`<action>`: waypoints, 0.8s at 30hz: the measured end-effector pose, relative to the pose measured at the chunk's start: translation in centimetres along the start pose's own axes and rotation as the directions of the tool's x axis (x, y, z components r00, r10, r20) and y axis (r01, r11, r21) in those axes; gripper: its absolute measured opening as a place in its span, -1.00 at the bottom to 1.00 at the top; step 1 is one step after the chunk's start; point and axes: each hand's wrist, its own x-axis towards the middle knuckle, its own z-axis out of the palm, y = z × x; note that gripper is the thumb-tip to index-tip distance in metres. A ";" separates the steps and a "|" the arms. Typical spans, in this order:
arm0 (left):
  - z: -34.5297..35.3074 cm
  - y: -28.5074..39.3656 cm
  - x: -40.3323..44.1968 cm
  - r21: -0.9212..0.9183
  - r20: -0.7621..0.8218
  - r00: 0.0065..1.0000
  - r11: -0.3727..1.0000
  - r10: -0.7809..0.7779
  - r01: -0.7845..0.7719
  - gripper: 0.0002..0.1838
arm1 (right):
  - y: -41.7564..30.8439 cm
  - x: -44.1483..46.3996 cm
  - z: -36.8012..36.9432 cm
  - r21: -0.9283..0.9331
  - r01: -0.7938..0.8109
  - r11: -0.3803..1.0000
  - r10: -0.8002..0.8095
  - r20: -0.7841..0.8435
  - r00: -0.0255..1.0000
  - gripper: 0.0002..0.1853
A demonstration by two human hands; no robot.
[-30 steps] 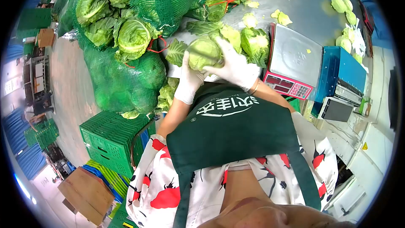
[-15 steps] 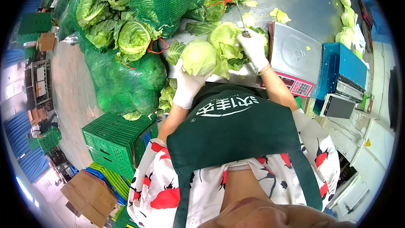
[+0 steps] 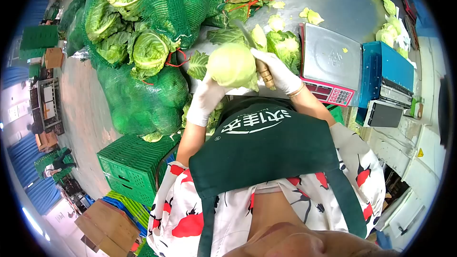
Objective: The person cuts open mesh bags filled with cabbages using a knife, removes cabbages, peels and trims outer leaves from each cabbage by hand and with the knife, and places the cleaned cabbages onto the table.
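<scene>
A pale green cabbage [image 3: 232,65] is held up over the near edge of the metal table [image 3: 340,0]. Gloved in white, my left hand [image 3: 208,96] grips it from the lower left. My right hand [image 3: 280,72], also gloved, is closed around a knife [image 3: 265,76] with a ringed wooden handle. Its blade points up and away, just behind the cabbage's right side. Loose leaves [image 3: 197,65] lie to the left of the cabbage. Leafy trimmings [image 3: 284,48] lie beyond my right hand, beside the scale.
Green mesh sacks [image 3: 143,96] full of cabbages crowd the left. A digital scale [image 3: 332,57] stands at right, beside a blue machine [image 3: 388,74]. Several cabbages [image 3: 388,33] line the far right edge. Green crates [image 3: 131,164] and a cardboard box [image 3: 105,226] stand lower left; a person [image 3: 58,164] is beyond.
My right hand has come down and inward with the knife, so its wooden handle now shows. The cabbage is raised closer to me, and the large leaf beside it has dropped away.
</scene>
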 end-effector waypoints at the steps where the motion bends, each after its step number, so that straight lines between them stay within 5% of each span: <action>1: 0.2 0.8 0.0 -0.176 0.111 0.994 0.984 -0.015 0.035 0.14 | -0.5 -0.2 0.2 -0.035 0.093 0.995 -0.092 0.030 0.995 -0.40; 2: 0.3 1.7 0.0 -0.432 0.119 0.986 0.888 -0.114 0.155 0.09 | -1.6 -1.0 0.0 -0.162 0.151 0.975 -0.134 0.111 0.985 -0.37; 5: -1.1 0.3 0.5 -0.207 -0.298 0.908 0.948 -0.295 0.240 0.00 | -2.9 -1.6 1.4 -0.197 0.326 0.925 -0.288 0.196 0.937 -0.38; 8: -2.6 -2.2 0.2 -0.062 -0.294 0.931 0.976 -0.216 0.208 -0.16 | -0.8 0.0 2.1 -0.268 0.504 0.821 -0.450 0.240 0.861 -0.45; 11: -2.9 -2.9 0.0 -0.184 -0.292 0.934 0.970 -0.208 0.158 -0.21 | -3.6 -1.8 2.4 -0.373 0.200 0.906 -0.205 0.027 0.978 -0.50; 12: -2.5 -2.5 0.2 -0.224 -0.287 0.938 0.965 -0.196 0.133 -0.21 | -3.4 -1.6 2.2 -0.332 0.254 0.908 -0.264 0.017 0.964 -0.44; 14: -2.5 -2.1 0.2 -0.264 -0.290 0.944 0.961 -0.160 0.081 -0.19 | -3.4 -2.0 2.3 -0.601 0.340 0.723 -0.397 0.041 0.917 -0.40; 15: -2.4 -2.0 0.3 -0.146 -0.333 0.936 0.987 -0.112 0.066 -0.18 | -3.4 -2.3 2.5 -0.713 0.365 0.598 -0.459 0.069 0.886 -0.39; 16: -2.3 -1.8 0.4 -0.025 -0.368 0.928 0.998 -0.061 0.056 -0.17 | -2.6 -2.0 3.3 -0.733 0.554 0.395 -0.685 0.167 0.709 -0.34; 19: -1.3 -1.3 0.7 0.123 -0.385 0.923 0.992 0.014 0.036 -0.15 | -1.8 -2.1 4.8 -0.723 0.504 0.473 -0.604 0.151 0.782 -0.46; 22: -1.3 -1.1 0.8 0.073 -0.345 0.938 0.997 0.041 -0.017 -0.15 | -0.8 -0.3 3.6 -0.670 0.625 0.401 -0.694 0.224 0.685 -0.63; 24: -1.1 -1.2 1.0 0.018 -0.325 0.945 0.999 0.045 -0.041 -0.16 | -0.7 -0.8 3.7 -0.513 0.496 0.701 -0.557 0.040 0.829 -0.74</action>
